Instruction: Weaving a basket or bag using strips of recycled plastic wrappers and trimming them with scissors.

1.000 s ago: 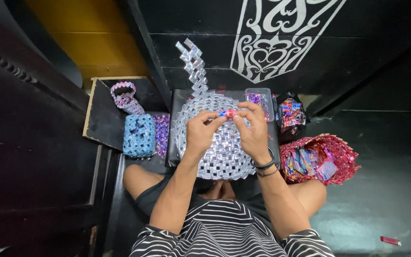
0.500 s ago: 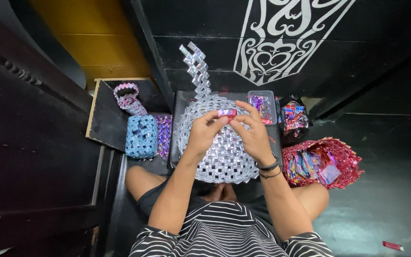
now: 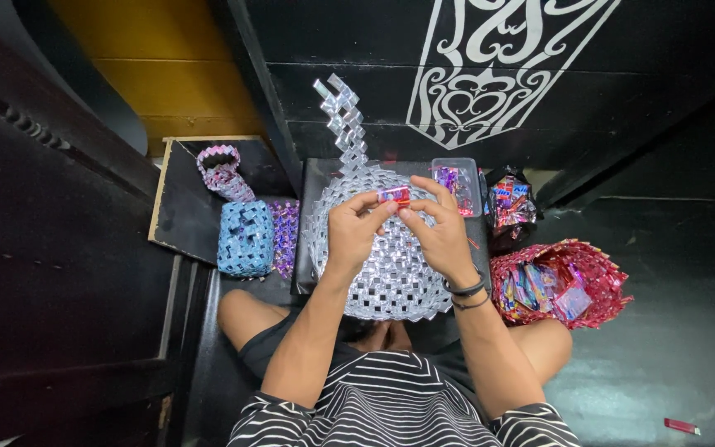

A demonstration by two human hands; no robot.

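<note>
My left hand (image 3: 351, 229) and my right hand (image 3: 435, 229) meet over a round silver woven basket (image 3: 391, 281) that rests in my lap. Between the fingertips of both hands I pinch a small folded red and pink wrapper piece (image 3: 394, 195). A silver woven strip (image 3: 343, 116) rises from the basket's far rim. Black bands circle my right wrist.
A blue woven box (image 3: 244, 237), a purple woven piece (image 3: 284, 236) and a small pink woven basket (image 3: 223, 171) sit at my left. On the right are a clear tub of wrappers (image 3: 455, 180), a bag of wrappers (image 3: 507, 203) and a red woven basket (image 3: 564, 281). A red wrapper (image 3: 680, 425) lies on the floor.
The wrapper piece has been turned and folded shorter between my fingertips. My hands stay at the same spot above the silver basket.
</note>
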